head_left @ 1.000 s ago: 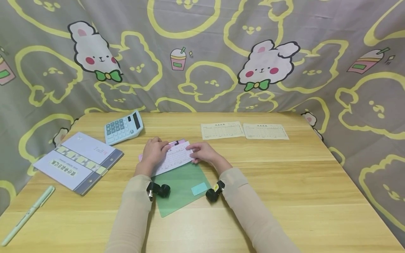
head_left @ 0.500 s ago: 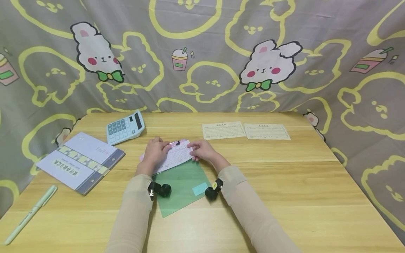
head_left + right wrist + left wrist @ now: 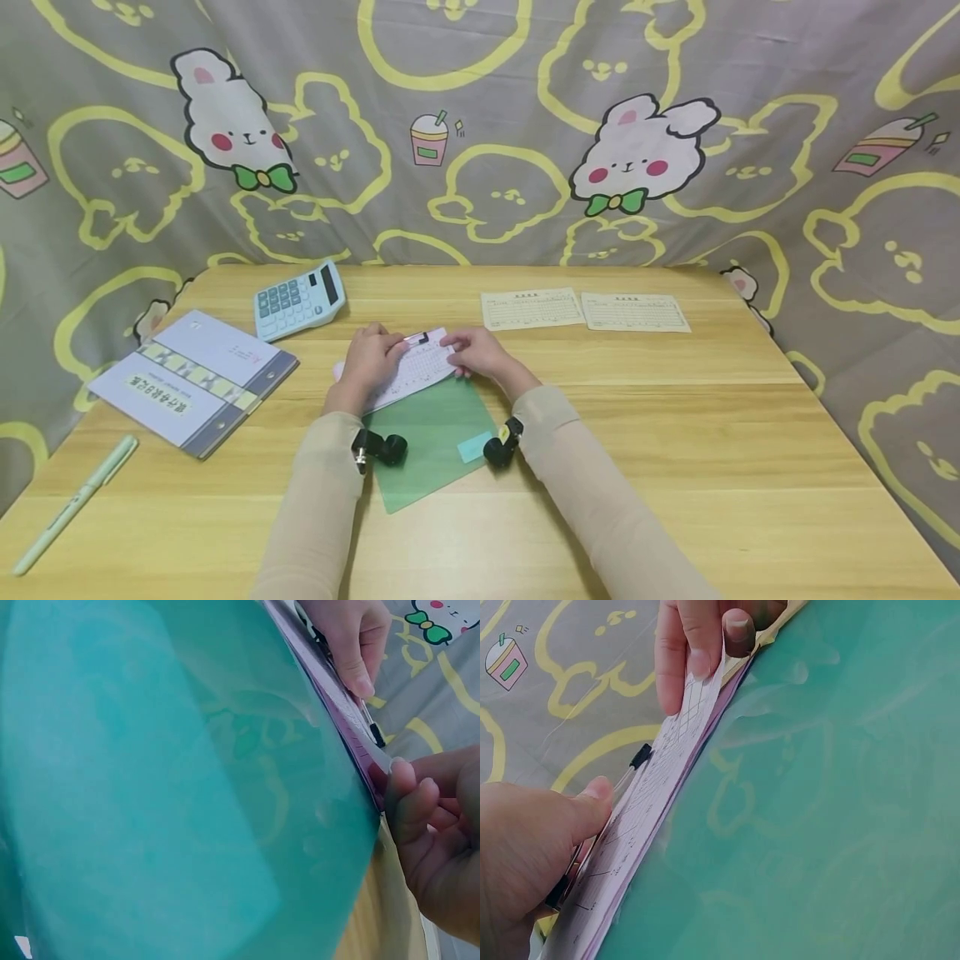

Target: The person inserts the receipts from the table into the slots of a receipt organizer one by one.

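A translucent green clip folder (image 3: 427,454) lies tilted on the table, with a light blue label (image 3: 474,447) near its lower right corner. White printed sheets (image 3: 412,372) lie across its upper part, and pinkish paper shows beneath them in the right wrist view. At the top edge is a metal clip (image 3: 417,339) with black ends. My left hand (image 3: 367,360) grips the clip, thumb over its wire and the other fingers behind, mostly hidden. My right hand (image 3: 480,353) pinches the right end of the top printed sheet between thumb and fingers, bending it slightly in the left wrist view.
Two cream printed slips (image 3: 532,309) lie side by side at the back. A light blue calculator (image 3: 298,302) stands at the back left, with a lavender account book (image 3: 193,383) before it. A pale green pen (image 3: 75,506) lies at the left front. A patterned curtain (image 3: 495,108) hangs behind.
The printed sheet's lower edge bows more at the right as my right hand shifts slightly upward with it. My left hand stays at the clip. The head view has drifted a little.
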### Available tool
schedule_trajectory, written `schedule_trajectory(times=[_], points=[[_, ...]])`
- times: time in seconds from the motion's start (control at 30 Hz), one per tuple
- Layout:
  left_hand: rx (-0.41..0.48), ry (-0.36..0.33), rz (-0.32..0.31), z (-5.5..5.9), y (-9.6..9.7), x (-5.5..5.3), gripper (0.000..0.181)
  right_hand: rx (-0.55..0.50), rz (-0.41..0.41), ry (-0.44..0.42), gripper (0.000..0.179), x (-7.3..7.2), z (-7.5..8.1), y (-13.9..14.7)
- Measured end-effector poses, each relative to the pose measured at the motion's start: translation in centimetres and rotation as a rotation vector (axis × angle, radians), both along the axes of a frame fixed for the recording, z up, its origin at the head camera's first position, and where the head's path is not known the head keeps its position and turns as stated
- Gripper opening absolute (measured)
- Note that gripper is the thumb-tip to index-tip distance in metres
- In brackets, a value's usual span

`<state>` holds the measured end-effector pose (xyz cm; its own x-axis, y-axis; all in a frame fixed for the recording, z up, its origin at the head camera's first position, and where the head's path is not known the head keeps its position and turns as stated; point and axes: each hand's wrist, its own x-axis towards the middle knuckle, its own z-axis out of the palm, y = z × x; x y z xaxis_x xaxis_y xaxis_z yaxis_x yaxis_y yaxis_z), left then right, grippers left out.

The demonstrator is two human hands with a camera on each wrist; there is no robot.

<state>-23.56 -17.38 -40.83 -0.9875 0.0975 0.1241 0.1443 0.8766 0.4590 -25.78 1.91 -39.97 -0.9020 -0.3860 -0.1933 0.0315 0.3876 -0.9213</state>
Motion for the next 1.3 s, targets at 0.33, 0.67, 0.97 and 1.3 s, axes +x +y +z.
schedule_trajectory(times=[0.33,0.67,0.97,1.3], points=[[-0.003,0.037,-0.005,-0.5,0.1,0.0,0.033,0.043,-0.006,0.067,0.029,0.0,-0.2,0.0],[0.027,0.102,-0.017,-0.9,0.0,0.3,0.035,0.030,-0.001,0.117,0.028,0.1,-0.6,0.4],[0.071,0.103,-0.005,-1.5,-0.5,0.4,0.038,0.014,-0.003,0.133,0.034,0.4,0.2,2.6],[0.148,0.094,0.043,-1.5,-0.3,0.4,0.038,-0.031,0.020,0.254,0.033,0.8,3.7,7.5]])
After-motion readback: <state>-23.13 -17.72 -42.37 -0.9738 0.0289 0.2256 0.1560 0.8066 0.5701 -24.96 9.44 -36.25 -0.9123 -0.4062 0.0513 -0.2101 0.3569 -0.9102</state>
